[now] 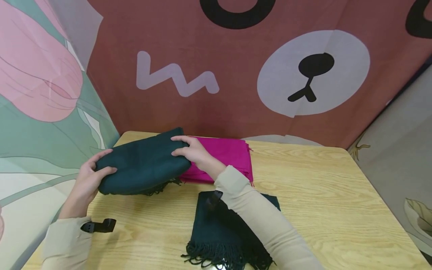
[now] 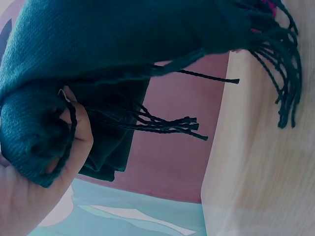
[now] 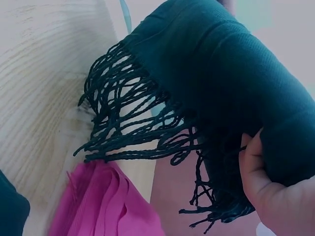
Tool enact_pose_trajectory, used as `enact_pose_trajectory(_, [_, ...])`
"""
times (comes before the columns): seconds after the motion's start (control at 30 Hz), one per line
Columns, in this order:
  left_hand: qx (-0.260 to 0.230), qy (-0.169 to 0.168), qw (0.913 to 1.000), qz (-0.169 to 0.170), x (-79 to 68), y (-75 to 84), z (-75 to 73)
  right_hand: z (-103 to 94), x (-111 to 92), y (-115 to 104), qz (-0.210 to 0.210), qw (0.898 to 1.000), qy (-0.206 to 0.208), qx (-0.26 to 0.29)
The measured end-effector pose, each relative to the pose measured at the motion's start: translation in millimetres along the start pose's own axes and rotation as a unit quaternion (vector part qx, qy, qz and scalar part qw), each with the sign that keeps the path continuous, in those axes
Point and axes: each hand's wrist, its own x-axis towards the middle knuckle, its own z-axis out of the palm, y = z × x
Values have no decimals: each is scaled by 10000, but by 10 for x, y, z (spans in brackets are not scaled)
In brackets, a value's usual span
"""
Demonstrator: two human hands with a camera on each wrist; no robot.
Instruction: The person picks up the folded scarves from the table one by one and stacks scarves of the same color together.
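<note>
A folded dark green scarf [image 1: 145, 161] with fringed ends is held up over the left part of the table, tilted so its right end is higher. My left hand [image 1: 89, 178] grips its left end, thumb on top. At the right end my right hand [image 1: 195, 152] holds it, with fingers on the upper face. In the right wrist view the thumb [image 3: 253, 167] tucks against the fold and the fringe hangs loose. The left wrist view shows the left hand [image 2: 74, 142] curled round the scarf's edge. Behind it lies a folded magenta scarf [image 1: 224, 155], partly covered from sight.
Another dark green fringed cloth [image 1: 216, 221] lies folded at the table's front, partly hidden by my right forearm. The wooden table [image 1: 320, 195] extends to the right. A printed bear curtain [image 1: 168, 112] hangs along its back edge, and a floral one [image 1: 40, 123] on the left.
</note>
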Motion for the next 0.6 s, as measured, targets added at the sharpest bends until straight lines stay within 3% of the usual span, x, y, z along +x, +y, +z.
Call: enact_pose_trajectory(0.6, [146,40,9998,97,127,50,232,-252,-72,-57,-26,9999,0,151])
